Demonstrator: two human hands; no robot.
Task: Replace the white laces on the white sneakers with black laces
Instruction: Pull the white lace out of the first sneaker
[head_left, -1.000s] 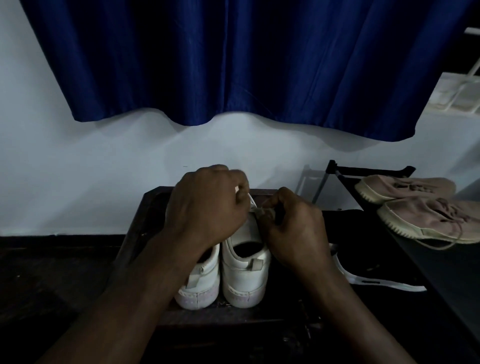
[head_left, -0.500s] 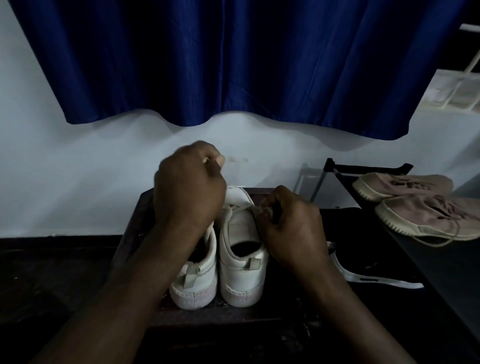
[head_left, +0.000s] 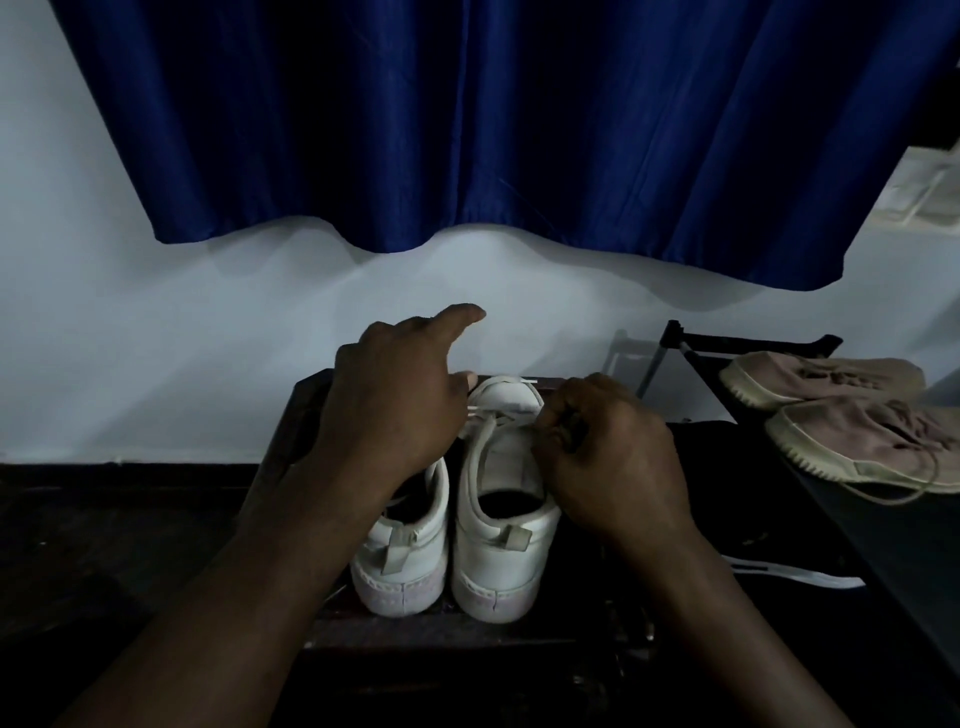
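So the right hand (head_left: 613, 457) is curled, pinching the white lace (head_left: 488, 434) at the sneaker (head_left: 498, 545) on the dark stand (head_left: 306, 405), left hand (head_left: 395, 400) index out (grip too dim to tell), and a hard yank could topple it.

Left sneaker (head_left: 410, 561) and right sneaker (head_left: 498, 566) stand side by side on a counter (head_left: 291, 415) at centre frame, heels nearest the camera.
The left grip (head_left: 395, 405) lies over the front of the left sneaker. The right grip (head_left: 613, 457) sits at the right edge of the right sneaker, on its lace (head_left: 480, 441), which runs across toward the left grip. Behind them is a wall (head_left: 156, 364), with a curtain (head_left: 467, 130) hanging across the top of the frame. At the right edge, another pair of shoes (head_left: 831, 379) lies on a shelf (head_left: 883, 545).
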